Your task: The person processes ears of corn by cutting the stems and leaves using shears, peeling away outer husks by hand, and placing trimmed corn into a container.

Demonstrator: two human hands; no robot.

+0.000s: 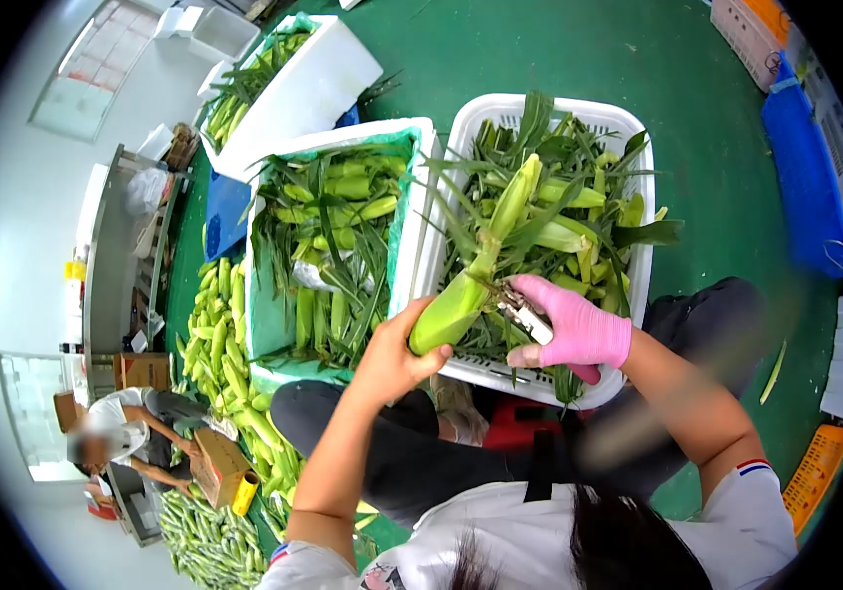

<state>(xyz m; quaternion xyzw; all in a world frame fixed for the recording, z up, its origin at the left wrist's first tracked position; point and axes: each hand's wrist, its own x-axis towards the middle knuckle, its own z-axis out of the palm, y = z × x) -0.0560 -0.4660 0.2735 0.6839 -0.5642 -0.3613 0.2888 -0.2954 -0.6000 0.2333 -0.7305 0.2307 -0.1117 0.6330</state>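
An ear of corn in green husk (448, 310) is tilted over the white basket (635, 295), its leafy end pointing up and away. My bare left hand (395, 352) is wrapped round its thick lower end. In a pink glove, my right hand (571, 324) is closed on a small cutting tool with a white handle (527, 317), whose metal end is against the stalk side of the ear. Cut leaves and husks (549, 211) fill the basket below. The pink fingers partly hide the tool.
Left of the basket stands a foam box of corn (424, 211), with another foam box (303, 93) behind. Piled corn (220, 334) lies on the green floor (421, 49). A co-worker (136, 433) sits by a cardboard box (220, 467). Crates (820, 472) stand at right.
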